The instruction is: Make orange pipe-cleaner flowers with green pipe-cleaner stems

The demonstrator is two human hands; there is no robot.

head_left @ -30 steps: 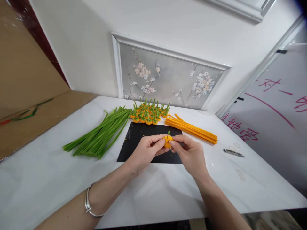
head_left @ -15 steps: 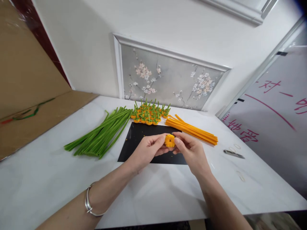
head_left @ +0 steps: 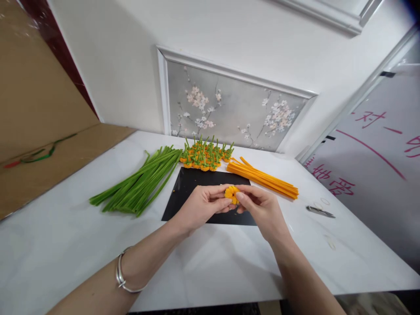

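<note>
Between my two hands, above the black mat [head_left: 187,188], is a small orange fuzzy piece [head_left: 232,194], rounded with a dark hole at its middle. My left hand [head_left: 205,205] grips it from the left, thumb at its lower left edge. Closed on its right side is my right hand [head_left: 259,205], with the thumb pressed on the front. The fingertips behind the piece are partly hidden. Beyond the mat stand several orange pieces with green stems [head_left: 205,156]. Green fuzzy sticks [head_left: 139,183] lie in a pile at the left, and orange fuzzy sticks [head_left: 262,177] at the right.
Small metal snips [head_left: 320,211] lie on the white table [head_left: 210,267] at the right, near some thin pale rings [head_left: 324,201]. Cardboard [head_left: 65,153] is at the left. A whiteboard [head_left: 370,144] with red writing leans at the right, and a framed flower panel [head_left: 229,105] is behind.
The orange piece has turned and looks rounder, with a smaller hole. My left thumb has moved lower on it, and my right thumb now lies over its front.
</note>
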